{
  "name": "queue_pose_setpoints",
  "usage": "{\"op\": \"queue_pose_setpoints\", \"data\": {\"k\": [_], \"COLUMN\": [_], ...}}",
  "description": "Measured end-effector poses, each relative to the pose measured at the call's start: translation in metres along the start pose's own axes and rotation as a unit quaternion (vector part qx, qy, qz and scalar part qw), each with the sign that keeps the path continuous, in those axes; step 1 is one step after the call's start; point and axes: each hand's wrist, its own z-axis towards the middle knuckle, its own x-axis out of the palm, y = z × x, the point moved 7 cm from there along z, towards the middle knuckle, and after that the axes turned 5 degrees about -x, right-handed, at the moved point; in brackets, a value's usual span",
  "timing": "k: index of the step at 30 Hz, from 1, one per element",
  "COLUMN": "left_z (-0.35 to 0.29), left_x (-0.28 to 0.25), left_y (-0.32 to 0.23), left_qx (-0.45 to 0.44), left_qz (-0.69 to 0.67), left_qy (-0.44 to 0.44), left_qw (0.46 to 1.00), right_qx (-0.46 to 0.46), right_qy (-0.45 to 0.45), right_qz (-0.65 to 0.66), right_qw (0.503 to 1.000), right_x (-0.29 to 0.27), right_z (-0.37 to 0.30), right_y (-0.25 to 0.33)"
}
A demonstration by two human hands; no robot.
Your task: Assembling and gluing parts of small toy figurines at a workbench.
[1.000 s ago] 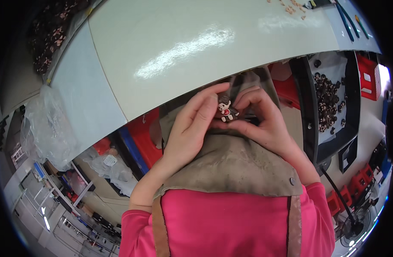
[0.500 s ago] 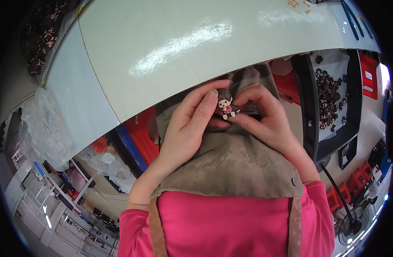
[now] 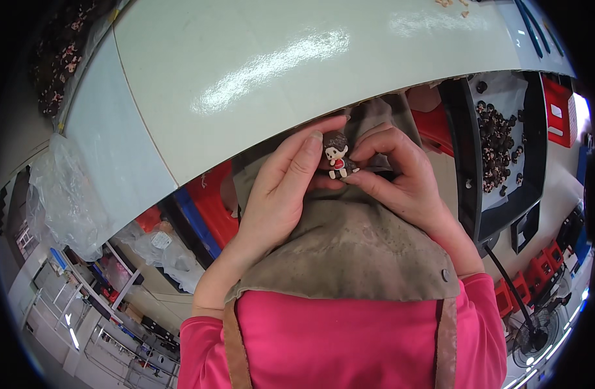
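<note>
Between my two hands, just in front of the table's near edge, is a small figurine with dark brown hair, a pale face, a red patch on its front and pale feet. My left hand holds its head side, the thumb and fingers closed round it. From the other side my right hand pinches its dark lower part between thumb and fingertips. The figurine's back is hidden by my fingers. Below my hands lies a brown apron over a pink shirt.
A pale glossy table curves across the front. At right stands a black tray with many small dark figures on a white sheet. Clear plastic bags hang at left; blue-handled tools lie far right. A fan stands lower right.
The figurine has turned slightly in my fingers and sits a little further left. My left thumb has shifted slightly left and up; the right hand keeps its pinch.
</note>
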Motion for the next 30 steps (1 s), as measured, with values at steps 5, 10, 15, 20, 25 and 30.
{"op": "queue_pose_setpoints", "data": {"k": [5, 10, 15, 20, 25, 30], "left_z": [0.0, -0.001, -0.001, 0.0, 0.002, 0.0], "left_x": [0.0, 0.0, -0.001, -0.001, 0.0, 0.001], "left_y": [0.0, -0.001, -0.001, -0.002, -0.002, -0.003], "left_qx": [0.017, 0.023, 0.027, 0.046, 0.044, 0.049], "left_qz": [0.01, 0.0, -0.005, 0.0, -0.009, -0.009], "left_qy": [0.025, 0.014, 0.018, 0.014, 0.017, 0.019], "left_qw": [0.999, 1.0, 0.999, 0.999, 0.999, 0.999], "right_qx": [0.001, -0.016, 0.009, 0.002, -0.003, -0.04], "right_qy": [-0.008, -0.023, 0.007, 0.005, 0.006, -0.013], "right_qz": [0.018, 0.022, 0.038, 0.032, 0.024, 0.003], "right_qw": [1.0, 0.999, 0.999, 0.999, 1.0, 0.999], "right_x": [0.0, -0.001, 0.003, 0.002, 0.001, 0.0], "right_z": [-0.001, 0.0, -0.002, -0.001, -0.001, 0.004], "right_y": [0.0, 0.001, -0.001, 0.0, -0.001, 0.01]}}
